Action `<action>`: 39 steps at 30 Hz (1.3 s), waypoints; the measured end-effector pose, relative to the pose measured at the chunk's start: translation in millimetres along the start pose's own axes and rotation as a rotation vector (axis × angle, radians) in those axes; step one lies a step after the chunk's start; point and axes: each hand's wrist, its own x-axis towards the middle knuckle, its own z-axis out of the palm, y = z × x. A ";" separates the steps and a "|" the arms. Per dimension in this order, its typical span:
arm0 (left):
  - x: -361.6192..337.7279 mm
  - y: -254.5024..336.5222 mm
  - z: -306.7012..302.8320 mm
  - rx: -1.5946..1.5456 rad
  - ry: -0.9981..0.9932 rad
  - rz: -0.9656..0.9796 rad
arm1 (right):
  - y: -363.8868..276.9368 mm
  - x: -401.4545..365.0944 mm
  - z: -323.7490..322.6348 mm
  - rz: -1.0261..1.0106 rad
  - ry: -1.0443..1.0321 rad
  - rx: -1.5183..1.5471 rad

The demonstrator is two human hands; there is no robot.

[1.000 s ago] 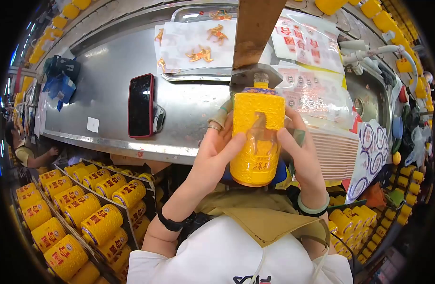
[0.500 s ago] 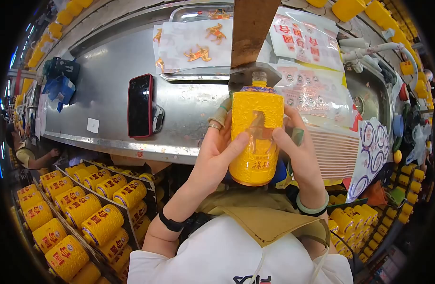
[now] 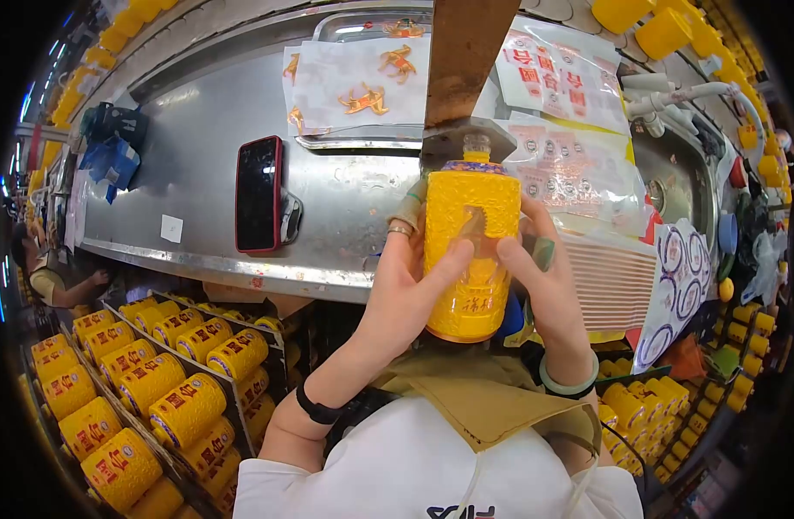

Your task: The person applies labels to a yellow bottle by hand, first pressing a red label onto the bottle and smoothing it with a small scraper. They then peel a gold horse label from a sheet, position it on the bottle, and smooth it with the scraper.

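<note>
Upright between my hands is a yellow embossed bottle [image 3: 471, 294] with a clear glass neck and a blue patterned shoulder. A horse-shaped decal [image 3: 471, 223] shows on its front. My left hand [image 3: 414, 268] wraps the left side, its thumb pressed on the decal area. My right hand [image 3: 544, 268] holds the right side, thumb near the decal's right edge. Finger covers sit on some fingers of both hands. Beyond the bottle, a sheet of gold and red horse decals [image 3: 358, 82] lies on a metal tray [image 3: 354, 141].
A phone [image 3: 259, 195] rests on the steel counter [image 3: 189, 130]. A brown post [image 3: 466, 65] rises behind the bottle. Printed decal sheets [image 3: 570, 164] lie to the right, beside a sink [image 3: 674, 164]. Racks of yellow bottles [image 3: 189, 406] stand at lower left. Another person [image 3: 55, 272] is at far left.
My left thumb has moved up and right across the decal on the bottle. The bottle has shifted very slightly in view; both hands still hold it.
</note>
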 end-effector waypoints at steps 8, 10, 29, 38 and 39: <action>-0.4 -0.5 -0.4 -0.001 -0.006 0.008 | -0.9 0.0 0.8 0.004 0.012 -0.003; -0.9 -0.3 -0.5 0.002 -0.004 0.009 | -1.6 -0.3 0.7 0.003 -0.007 0.008; -3.1 -5.3 -12.8 -0.104 -0.077 0.001 | -0.2 0.4 -6.0 0.037 0.016 -0.018; -3.8 -4.2 -8.7 0.019 -0.089 0.031 | -4.5 -0.8 -4.0 0.022 -0.008 -0.011; -3.9 -4.4 -8.8 0.011 -0.080 0.032 | -5.4 -1.3 -2.9 0.029 -0.013 0.013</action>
